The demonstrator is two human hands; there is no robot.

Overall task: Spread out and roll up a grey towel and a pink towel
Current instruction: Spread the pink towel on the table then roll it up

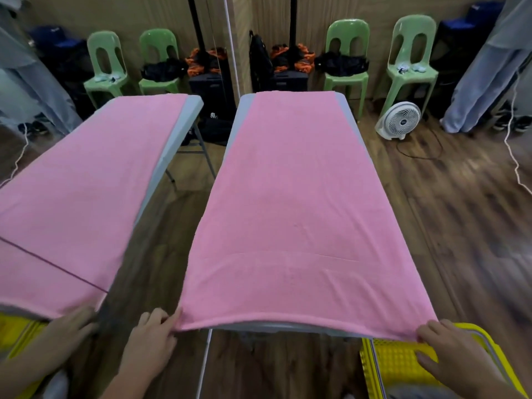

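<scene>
A pink towel (290, 203) lies spread flat along a narrow grey table (347, 110), covering nearly all of it. My left hand (154, 334) pinches the towel's near left corner, which hangs past the table's near edge. My right hand (452, 351) grips the near right corner above a yellow basket (394, 364). A faint crease crosses the towel close to me. No grey towel shows plainly; something grey sits in the basket at the bottom edge.
A wall mirror (86, 182) on the left repeats the table, towel and a hand. Green plastic chairs (408, 67) with bags stand along the far wall. A white floor fan (398, 120) with a cord sits right of the table. A person stands at far right.
</scene>
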